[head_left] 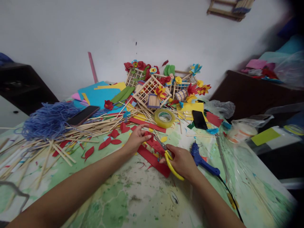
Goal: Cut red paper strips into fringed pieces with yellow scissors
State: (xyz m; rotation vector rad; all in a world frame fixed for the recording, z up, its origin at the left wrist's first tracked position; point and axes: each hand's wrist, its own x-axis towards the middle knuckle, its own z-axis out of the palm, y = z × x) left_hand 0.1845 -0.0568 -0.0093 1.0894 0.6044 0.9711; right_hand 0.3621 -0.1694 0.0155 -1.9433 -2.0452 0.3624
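Note:
My left hand (137,138) pinches a small piece of red paper (148,134) between thumb and fingers. In my right hand (181,160) is a pair of scissors (171,164) with yellow handles, its blades pointing up and left toward that paper. How far the blades are parted I cannot tell. Under both hands lies a wider red strip (155,161) on the table, with small red scraps around it. Several cut red leaf shapes (115,142) are scattered left of my left hand.
Behind the hands stand a roll of clear tape (164,118) and stick frames (152,90) with paper flowers. A blue glue gun (201,161) with a cord lies at right, near a black phone (199,119). Blue yarn (48,120), thin sticks (104,125) and another phone (83,116) are at left.

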